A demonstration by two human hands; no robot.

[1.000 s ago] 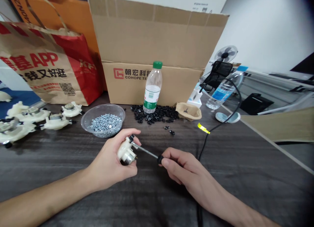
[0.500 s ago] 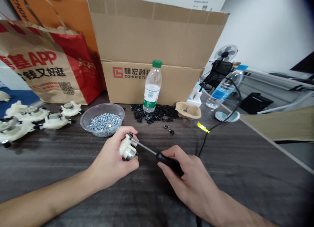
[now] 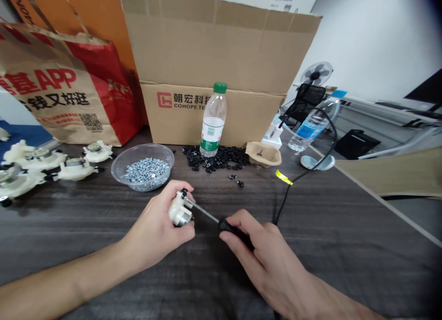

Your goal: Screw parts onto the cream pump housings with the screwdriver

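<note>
My left hand (image 3: 160, 225) grips a white plastic housing with a small metal motor (image 3: 179, 212) above the dark table. A black clip-like piece (image 3: 184, 192) sits at the housing's upper end, by my fingertips. My right hand (image 3: 258, 251) is closed round the black handle of a screwdriver (image 3: 228, 225). Its metal shaft slants up to the left, and the tip meets the housing beside the black piece. Whether a screw is under the tip cannot be made out.
A clear bowl of screws (image 3: 145, 170) stands behind my left hand. Small black parts (image 3: 224, 160) lie round a green-capped bottle (image 3: 212, 126). Several white motor housings (image 3: 74, 170) rest at left. A black cable (image 3: 285, 205) runs along the right; a cardboard box (image 3: 221, 48) stands behind.
My right hand and the screwdriver have shifted slightly left, towards the housing. The left hand keeps its hold almost unmoved, while the whole view has drifted a little.
</note>
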